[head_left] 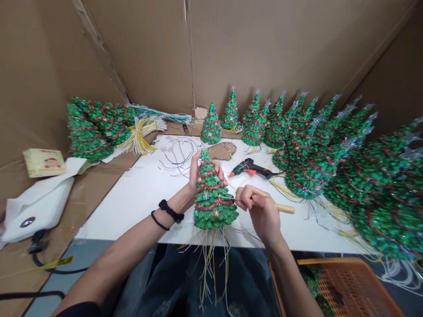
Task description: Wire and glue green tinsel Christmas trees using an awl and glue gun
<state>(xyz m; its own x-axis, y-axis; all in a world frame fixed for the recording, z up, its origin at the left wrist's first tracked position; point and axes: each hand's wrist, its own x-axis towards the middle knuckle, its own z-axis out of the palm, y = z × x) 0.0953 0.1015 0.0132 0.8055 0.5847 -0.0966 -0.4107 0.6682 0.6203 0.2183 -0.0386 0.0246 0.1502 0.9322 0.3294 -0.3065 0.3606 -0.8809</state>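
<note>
My left hand [194, 174] is wrapped round the back of a small green Christmas tree [214, 207] with red garlands and tiny ornaments, held upright over the table's front edge. Several yellow, white and blue wires [211, 259] hang from its base. In my right hand [262, 211] is an awl [286, 209] with a pale wooden handle. Its thin metal shaft reaches left to the tree's front, at a red garland. Whether the tip has gone into the tree is too small to tell.
A black and orange glue gun [253, 168] lies behind my right hand. Finished-looking trees [310, 167] crowd the right side, and more trees [95, 127] lie at left beside a wire bundle [142, 132]. Loose dark wires [180, 156] lie on the white tabletop [122, 207]. An orange basket [360, 281] stands below right.
</note>
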